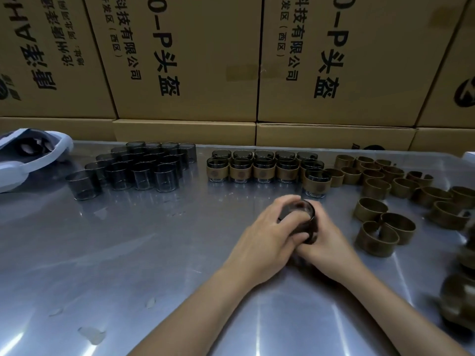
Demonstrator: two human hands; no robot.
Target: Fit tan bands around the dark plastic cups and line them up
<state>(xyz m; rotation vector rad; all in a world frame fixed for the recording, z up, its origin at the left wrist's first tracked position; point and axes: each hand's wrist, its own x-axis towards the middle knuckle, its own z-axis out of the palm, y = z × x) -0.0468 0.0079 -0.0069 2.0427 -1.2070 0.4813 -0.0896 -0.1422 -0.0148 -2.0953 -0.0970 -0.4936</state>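
Both hands hold one dark plastic cup (303, 214) just above the metal table (128, 253), tilted with its mouth facing away. My left hand (267, 235) wraps its left side; my right hand (326, 242) grips it from the right and below. Whether a band sits on this cup is hidden by my fingers. Several bare dark cups (133, 168) stand clustered at the back left. Several cups with tan bands (262, 167) stand in rows at the back centre, the nearest one (315, 185) at their right end. Loose tan bands (385, 222) lie scattered on the right.
Stacked cardboard boxes (195, 60) with printed text form a wall along the table's far edge. A white and grey object (28, 158) lies at the back left corner. More tan bands (460, 301), blurred, sit at the right edge.
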